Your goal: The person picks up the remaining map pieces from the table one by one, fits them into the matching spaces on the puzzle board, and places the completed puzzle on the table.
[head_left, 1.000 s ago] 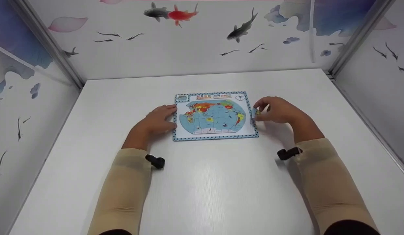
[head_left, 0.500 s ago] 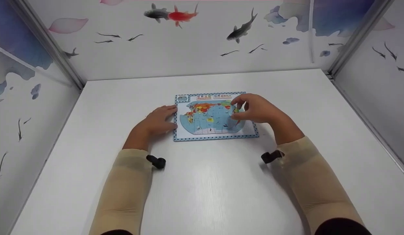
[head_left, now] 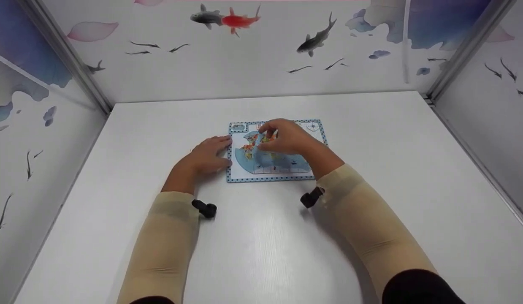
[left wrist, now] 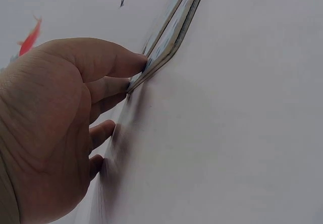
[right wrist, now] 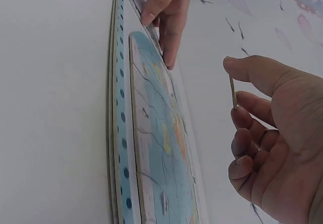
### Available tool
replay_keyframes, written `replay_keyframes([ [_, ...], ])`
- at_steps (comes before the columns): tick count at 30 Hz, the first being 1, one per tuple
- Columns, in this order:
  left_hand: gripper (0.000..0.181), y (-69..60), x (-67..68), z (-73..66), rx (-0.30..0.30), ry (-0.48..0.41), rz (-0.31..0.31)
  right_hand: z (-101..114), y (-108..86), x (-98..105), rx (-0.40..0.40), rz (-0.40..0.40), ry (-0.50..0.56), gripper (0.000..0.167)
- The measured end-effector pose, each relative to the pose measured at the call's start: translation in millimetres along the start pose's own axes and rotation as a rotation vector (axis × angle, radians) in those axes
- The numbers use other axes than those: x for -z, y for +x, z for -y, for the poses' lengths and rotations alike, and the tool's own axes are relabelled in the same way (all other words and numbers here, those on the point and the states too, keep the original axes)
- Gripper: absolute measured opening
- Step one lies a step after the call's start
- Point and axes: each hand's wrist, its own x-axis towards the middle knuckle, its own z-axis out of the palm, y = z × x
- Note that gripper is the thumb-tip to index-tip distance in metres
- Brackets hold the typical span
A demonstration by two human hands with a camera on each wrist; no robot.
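Note:
A world map jigsaw puzzle [head_left: 244, 165] lies flat on the table, its board edged with a blue dotted border [head_left: 269, 179]. On the map's upper left side a white notch [head_left: 240, 142] breaks the blue outline. My left hand [head_left: 207, 155] rests at the board's left edge; in the left wrist view its thumb [left wrist: 118, 64] touches the board's corner and the fingertips are down by the edge. Above the map, my right hand [head_left: 288, 137] pinches a thin puzzle piece [right wrist: 233, 93] between thumb and fingers, held on edge and apart from the board. That hand covers much of the map.
The white table [head_left: 261, 236] has a printed wall [head_left: 261, 63] with fish along its back edge and panels at both sides. A small black camera [head_left: 312, 197] sits on the right sleeve, another black camera [head_left: 205, 209] on the left one.
My right hand has carried the puzzle piece leftward from beyond the board's right edge to above the map's left half. The left hand has stayed at the board's left edge.

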Motion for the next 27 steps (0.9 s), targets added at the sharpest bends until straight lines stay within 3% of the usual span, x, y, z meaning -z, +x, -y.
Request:
replay_keyframes([
  [7, 0.079, 0.9, 0.7, 1.0, -0.042, 0.032, 0.011, 16.2, 30.7, -21.8, -0.018, 0.038, -0.034, 0.061],
  [12, 0.078, 1.1, 0.0, 0.7, -0.032, 0.033, 0.007, 21.9, 44.5, -34.8, -0.037, 0.057, -0.037, 0.062],
  [21, 0.078, 0.2, 0.9, -1.3, -0.028, 0.027, 0.005, 25.7, 59.0, -48.3, -0.091, 0.051, -0.049, 0.058],
  [27, 0.079, 0.4, 2.3, -0.3, -0.032, 0.032, 0.004, 27.1, 61.6, -52.1, -0.082, 0.060, -0.069, 0.057],
])
